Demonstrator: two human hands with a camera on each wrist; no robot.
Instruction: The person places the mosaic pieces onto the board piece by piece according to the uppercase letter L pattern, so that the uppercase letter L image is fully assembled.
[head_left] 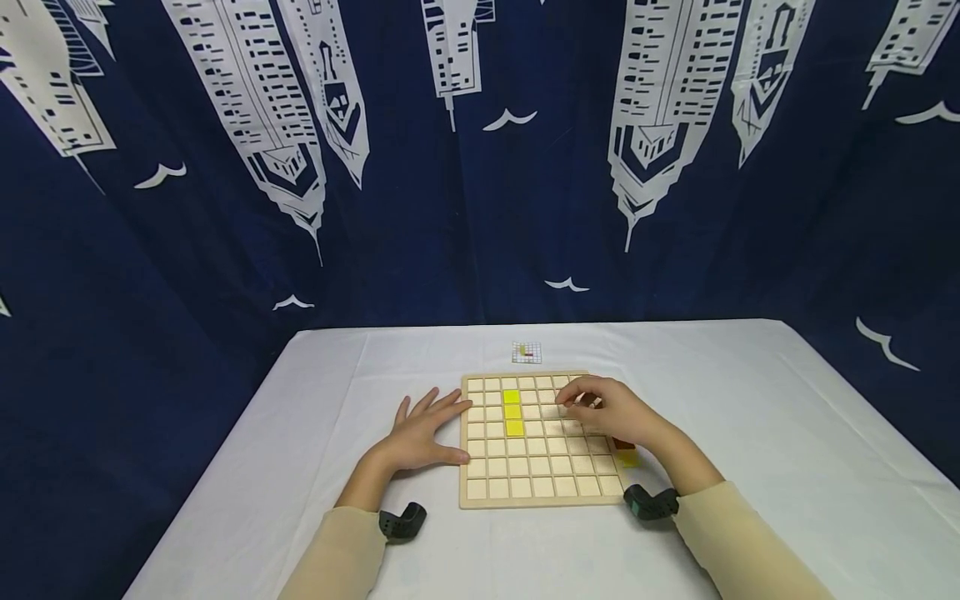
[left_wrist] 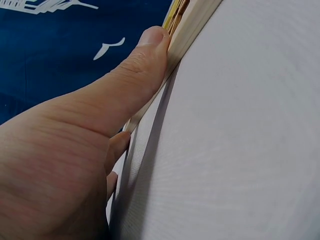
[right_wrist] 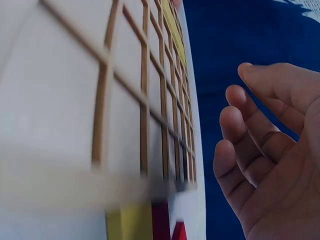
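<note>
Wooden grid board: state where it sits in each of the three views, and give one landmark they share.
Head: the wooden grid board lies below and right of centre.
Left wrist: only its pale side edge shows, slanting down from top centre.
Right wrist: its grid fills much of the left half, tilted steeply.
Shared landmark: the dark blue cloth, behind the board in all three.
</note>
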